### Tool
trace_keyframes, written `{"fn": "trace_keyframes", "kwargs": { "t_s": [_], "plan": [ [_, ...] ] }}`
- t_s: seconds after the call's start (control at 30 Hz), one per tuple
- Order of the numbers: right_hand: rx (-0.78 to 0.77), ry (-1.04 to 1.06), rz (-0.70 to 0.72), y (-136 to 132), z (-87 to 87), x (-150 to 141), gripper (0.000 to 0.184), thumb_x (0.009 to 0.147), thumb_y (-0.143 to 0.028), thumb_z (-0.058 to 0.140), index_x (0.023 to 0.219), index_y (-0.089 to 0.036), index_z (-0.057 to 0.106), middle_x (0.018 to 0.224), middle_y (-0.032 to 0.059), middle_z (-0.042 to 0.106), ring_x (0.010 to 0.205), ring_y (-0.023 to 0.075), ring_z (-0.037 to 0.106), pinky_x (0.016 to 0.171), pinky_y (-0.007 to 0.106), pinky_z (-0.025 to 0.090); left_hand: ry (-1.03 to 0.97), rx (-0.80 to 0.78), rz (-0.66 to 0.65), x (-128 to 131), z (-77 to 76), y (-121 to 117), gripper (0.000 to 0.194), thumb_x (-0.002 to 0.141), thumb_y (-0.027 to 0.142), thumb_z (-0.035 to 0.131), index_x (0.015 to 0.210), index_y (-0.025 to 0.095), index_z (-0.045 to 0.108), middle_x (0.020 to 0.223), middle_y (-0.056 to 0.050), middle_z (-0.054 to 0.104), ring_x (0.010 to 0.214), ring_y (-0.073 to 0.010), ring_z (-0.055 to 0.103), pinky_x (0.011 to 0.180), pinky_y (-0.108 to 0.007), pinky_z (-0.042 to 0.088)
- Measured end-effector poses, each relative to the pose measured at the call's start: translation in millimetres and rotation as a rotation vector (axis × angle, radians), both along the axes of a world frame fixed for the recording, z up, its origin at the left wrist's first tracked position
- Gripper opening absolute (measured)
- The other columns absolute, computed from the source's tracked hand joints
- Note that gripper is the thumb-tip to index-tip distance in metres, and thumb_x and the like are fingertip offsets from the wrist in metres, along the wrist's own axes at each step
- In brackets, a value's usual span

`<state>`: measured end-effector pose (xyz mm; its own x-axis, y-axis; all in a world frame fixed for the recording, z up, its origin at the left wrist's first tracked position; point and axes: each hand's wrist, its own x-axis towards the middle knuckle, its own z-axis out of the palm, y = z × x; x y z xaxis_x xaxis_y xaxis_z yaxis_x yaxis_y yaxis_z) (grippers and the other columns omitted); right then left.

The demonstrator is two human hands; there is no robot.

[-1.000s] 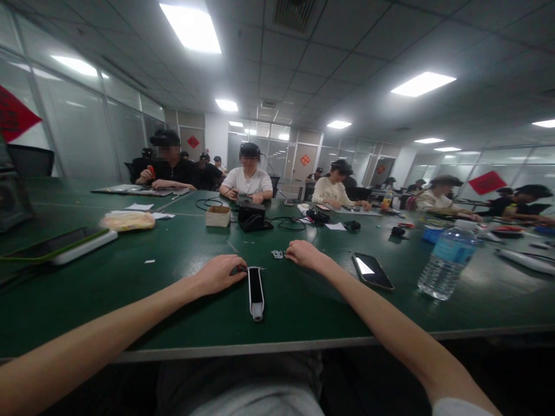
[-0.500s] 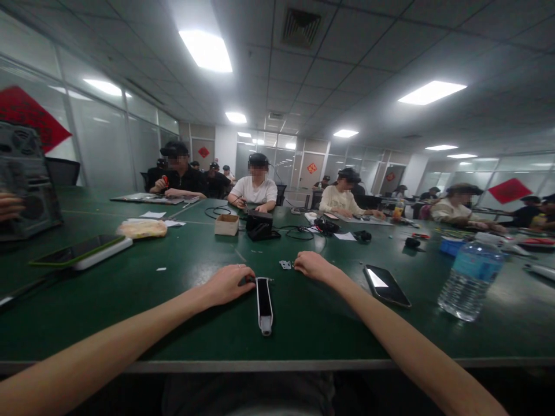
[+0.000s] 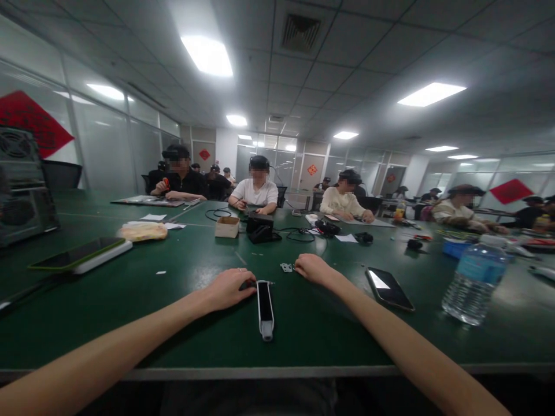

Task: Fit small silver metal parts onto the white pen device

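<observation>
On the green table, my left hand (image 3: 230, 287) has its fingers curled around a thin dark tool (image 3: 247, 284). A slim tip shows past the far end of a long white device with a black face (image 3: 265, 309), which lies lengthwise beside those fingertips. What kind of tool it is I cannot make out. My right hand (image 3: 313, 268) rests closed on the table, fingertips pinched together; anything between them is hidden or too small to name. Just left of its fingers lies a small, flat metal piece with holes (image 3: 286, 267).
A phone (image 3: 389, 288) and a water bottle (image 3: 474, 283) stand right of my right arm. Ahead are a small cardboard box (image 3: 227, 227) and a black stand (image 3: 261, 227) with cables. To the left lie a green-edged tablet-like device (image 3: 78, 253) and a wrapped packet (image 3: 143, 231). People sit opposite.
The view has tilted up slightly, so the table sits a little lower. Both my hands keep their places. At the far left, another person's hand has left the computer case.
</observation>
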<state>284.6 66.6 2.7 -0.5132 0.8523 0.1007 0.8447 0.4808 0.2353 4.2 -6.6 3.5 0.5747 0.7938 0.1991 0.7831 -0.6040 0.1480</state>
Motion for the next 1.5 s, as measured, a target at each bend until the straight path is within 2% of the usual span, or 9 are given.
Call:
{"fn": "trace_keyframes", "kwargs": {
  "t_s": [0.23, 0.83, 1.5],
  "plan": [
    [-0.012, 0.018, -0.009, 3.0, -2.3, 1.9, 0.025, 0.091, -0.023, 0.046, 0.098, -0.016, 0.069, 0.099, 0.0105, 0.068, 0.095, 0.0195, 0.061, 0.079, 0.025, 0.041, -0.016, -0.003, -0.024, -1.4, -0.8, 2.7, 0.027, 0.089, 0.036, 0.051, 0.106, 0.02, 0.063, 0.098, -0.005, 0.067, 0.087, -0.0201, 0.062, 0.073, -0.03, 0.047],
    [-0.02, 0.126, -0.054, 2.0, -2.9, 0.7, 0.022, 0.086, -0.021, 0.051, 0.101, -0.019, 0.067, 0.099, 0.0072, 0.069, 0.092, 0.0185, 0.063, 0.077, 0.024, 0.041, -0.018, 0.012, -0.01, -1.3, -3.1, 3.5, 0.029, 0.088, 0.038, 0.051, 0.107, 0.02, 0.062, 0.096, -0.006, 0.067, 0.086, -0.0203, 0.062, 0.073, -0.029, 0.047],
    [-0.05, 0.13, -0.068, 0.6, 1.4, 2.1, 0.025, 0.085, -0.017, 0.049, 0.102, -0.019, 0.067, 0.101, 0.0071, 0.07, 0.094, 0.0194, 0.063, 0.076, 0.024, 0.042, 0.004, -0.004, -0.018, 0.6, 1.7, -0.5, 0.026, 0.088, 0.035, 0.052, 0.106, 0.02, 0.062, 0.098, -0.006, 0.066, 0.088, -0.0207, 0.062, 0.073, -0.029, 0.046]
  ]
}}
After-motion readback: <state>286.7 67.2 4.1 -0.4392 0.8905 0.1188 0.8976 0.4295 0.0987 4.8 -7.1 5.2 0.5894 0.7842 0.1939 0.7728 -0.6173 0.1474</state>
